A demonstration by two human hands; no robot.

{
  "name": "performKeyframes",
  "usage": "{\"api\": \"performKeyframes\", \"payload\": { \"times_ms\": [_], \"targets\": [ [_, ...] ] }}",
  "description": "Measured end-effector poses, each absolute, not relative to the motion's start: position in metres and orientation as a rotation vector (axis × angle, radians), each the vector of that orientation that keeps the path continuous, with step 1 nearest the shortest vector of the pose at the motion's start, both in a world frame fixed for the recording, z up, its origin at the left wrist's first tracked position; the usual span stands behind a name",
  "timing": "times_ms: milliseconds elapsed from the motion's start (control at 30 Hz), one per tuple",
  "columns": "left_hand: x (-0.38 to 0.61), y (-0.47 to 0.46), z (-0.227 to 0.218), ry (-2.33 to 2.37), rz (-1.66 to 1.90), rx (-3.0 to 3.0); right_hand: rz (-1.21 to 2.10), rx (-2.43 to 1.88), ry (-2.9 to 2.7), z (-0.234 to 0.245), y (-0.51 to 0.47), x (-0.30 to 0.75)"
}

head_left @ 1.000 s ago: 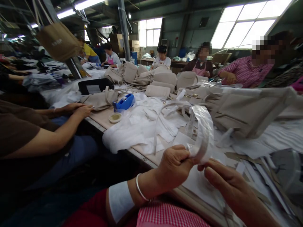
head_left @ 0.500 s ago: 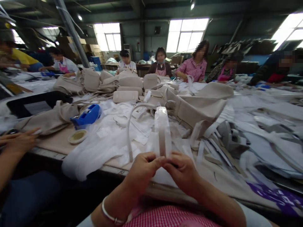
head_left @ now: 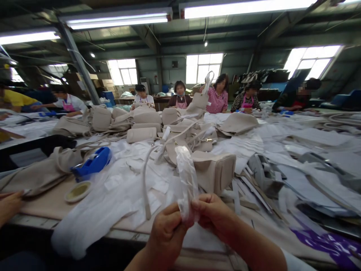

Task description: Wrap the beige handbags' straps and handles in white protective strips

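Note:
My left hand (head_left: 167, 229) and my right hand (head_left: 213, 214) are both closed on the bottom end of a strap wrapped in clear plastic film (head_left: 187, 180), which stands up between them. The strap belongs to a beige handbag (head_left: 214, 169) lying on the table just beyond my hands. A bare white strap (head_left: 145, 184) arcs down on the left, close to my left hand.
Loose white paper sheets (head_left: 113, 195) cover the worktable. A blue tape dispenser (head_left: 93, 162) and a small round dish (head_left: 77, 191) sit at the left. More beige bags (head_left: 141, 124) are piled further back. A neighbour's hand (head_left: 9, 205) rests at the left edge. Several workers sit across the table.
The camera has tilted up and swung right. My two hands came together on the wrapped strap and stay gripping its lower end; the film looks more crumpled now.

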State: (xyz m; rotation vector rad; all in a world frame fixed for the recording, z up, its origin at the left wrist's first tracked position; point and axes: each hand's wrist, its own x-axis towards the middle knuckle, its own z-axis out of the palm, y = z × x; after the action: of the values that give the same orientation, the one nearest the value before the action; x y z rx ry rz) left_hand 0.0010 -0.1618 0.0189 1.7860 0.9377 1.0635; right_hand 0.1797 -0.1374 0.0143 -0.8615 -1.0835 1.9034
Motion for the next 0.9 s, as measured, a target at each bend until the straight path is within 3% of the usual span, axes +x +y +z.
{"api": "performKeyframes", "payload": {
  "times_ms": [167,367,500,667,767,900],
  "targets": [
    [-0.003,-0.162,0.012,0.983,1.061,1.701,1.803,-0.975,-1.080,0.017,-0.138,0.166],
    [0.000,-0.155,0.014,0.894,1.011,0.751,0.500,-0.849,-2.012,0.015,-0.149,0.162],
    [-0.001,-0.150,0.010,0.918,1.120,0.700,0.159,-0.821,-2.261,0.035,-0.137,0.186],
    [-0.006,-0.151,0.007,0.986,1.056,0.890,-0.360,-1.346,-2.241,0.063,-0.076,0.225],
    [-0.007,-0.154,0.007,0.923,1.003,0.951,-0.414,-1.644,-2.368,0.062,-0.040,0.233],
    [-0.016,-0.153,0.008,0.773,0.926,1.027,-0.293,-1.696,-2.460,0.081,0.001,0.240]
  ]
}}
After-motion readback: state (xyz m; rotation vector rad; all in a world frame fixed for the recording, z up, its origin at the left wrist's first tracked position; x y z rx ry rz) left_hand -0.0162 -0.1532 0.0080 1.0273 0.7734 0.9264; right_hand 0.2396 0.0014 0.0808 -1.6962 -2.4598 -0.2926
